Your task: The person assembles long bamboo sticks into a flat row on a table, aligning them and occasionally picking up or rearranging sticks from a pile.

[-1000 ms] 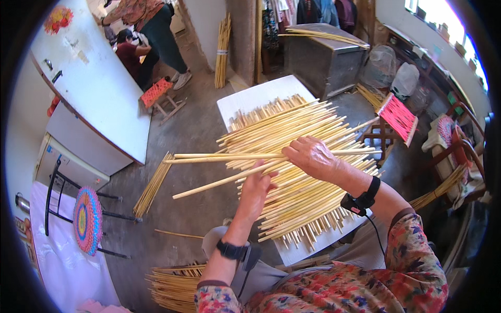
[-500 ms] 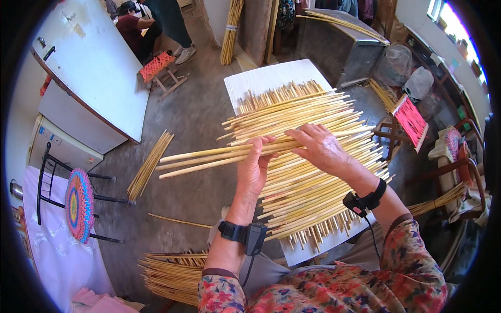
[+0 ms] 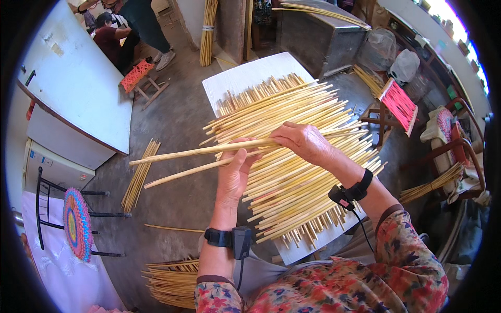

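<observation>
My left hand point(image 3: 233, 180) is closed round thin, pale wooden sticks point(image 3: 180, 175), its thumb lying over the lower one. The sticks reach out to the left and spread apart at their far ends. Fingers bent, my right hand point(image 3: 307, 145) grips the upper sticks farther along; its palm hides their right-hand part. Below both hands lies a broad pile of similar sticks point(image 3: 292, 190), set mostly crosswise over a lower layer whose ends show at the far and near sides. The pile rests on a white board point(image 3: 242, 76).
Stick bundles lie on the floor at left point(image 3: 140, 176) and near my legs point(image 3: 169, 284). A chair with a colourful round seat point(image 3: 78, 224) stands left. Red-topped folding stools point(image 3: 136, 75) and a dark metal cabinet point(image 3: 321, 41) are farther off. Two people point(image 3: 112, 44) are at far left.
The held sticks have parted into an upper and a lower set, where they lay closer together. My right hand has drawn back slightly left along them. The whole view has shifted a little.
</observation>
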A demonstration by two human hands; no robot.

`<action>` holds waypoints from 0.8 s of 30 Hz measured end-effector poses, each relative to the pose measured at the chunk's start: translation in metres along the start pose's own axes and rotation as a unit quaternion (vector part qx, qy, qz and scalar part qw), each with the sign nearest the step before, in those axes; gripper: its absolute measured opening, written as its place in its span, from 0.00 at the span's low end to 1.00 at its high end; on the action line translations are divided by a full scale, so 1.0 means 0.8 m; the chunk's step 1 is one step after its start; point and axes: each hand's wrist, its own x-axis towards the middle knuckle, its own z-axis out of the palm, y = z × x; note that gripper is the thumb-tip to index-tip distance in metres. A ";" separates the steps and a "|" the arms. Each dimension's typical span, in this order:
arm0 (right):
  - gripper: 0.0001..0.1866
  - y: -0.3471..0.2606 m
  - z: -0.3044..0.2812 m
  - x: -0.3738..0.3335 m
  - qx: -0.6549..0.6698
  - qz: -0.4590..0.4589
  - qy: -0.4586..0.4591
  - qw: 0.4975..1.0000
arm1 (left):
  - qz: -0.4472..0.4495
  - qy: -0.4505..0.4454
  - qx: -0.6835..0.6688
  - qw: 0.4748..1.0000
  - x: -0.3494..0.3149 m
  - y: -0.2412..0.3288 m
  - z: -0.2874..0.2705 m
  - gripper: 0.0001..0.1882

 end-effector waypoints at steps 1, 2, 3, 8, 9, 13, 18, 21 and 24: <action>0.09 0.000 0.001 0.001 0.005 0.002 -0.005 1.000 | -0.011 0.008 0.011 1.000 0.000 0.001 -0.001 0.11; 0.08 -0.003 0.001 0.002 -0.003 0.001 -0.003 1.000 | 0.000 0.013 0.005 1.000 -0.001 0.001 -0.004 0.12; 0.08 -0.003 0.003 0.002 -0.003 0.002 -0.002 1.000 | 0.000 0.012 0.005 1.000 0.000 0.000 -0.006 0.12; 0.08 0.008 0.015 0.001 -0.010 -0.013 -0.019 1.000 | -0.009 0.075 -0.016 0.997 0.004 -0.005 -0.009 0.14; 0.08 0.010 0.016 -0.001 -0.013 -0.010 -0.019 1.000 | -0.011 0.073 -0.017 0.997 0.005 -0.007 -0.011 0.14; 0.10 0.002 0.014 0.001 -0.080 -0.012 -0.042 0.996 | -0.023 0.116 -0.011 0.993 0.008 -0.011 -0.018 0.14; 0.22 -0.017 0.021 -0.004 -0.198 -0.082 -0.029 0.976 | -0.031 0.160 -0.016 0.986 0.009 -0.011 -0.026 0.11; 0.24 -0.007 0.026 -0.013 -0.241 -0.149 0.016 0.959 | -0.043 0.165 -0.023 0.985 0.009 -0.017 -0.029 0.11; 0.24 -0.006 0.028 -0.019 -0.216 -0.133 0.006 0.967 | -0.049 0.167 -0.023 0.984 0.008 -0.020 -0.026 0.11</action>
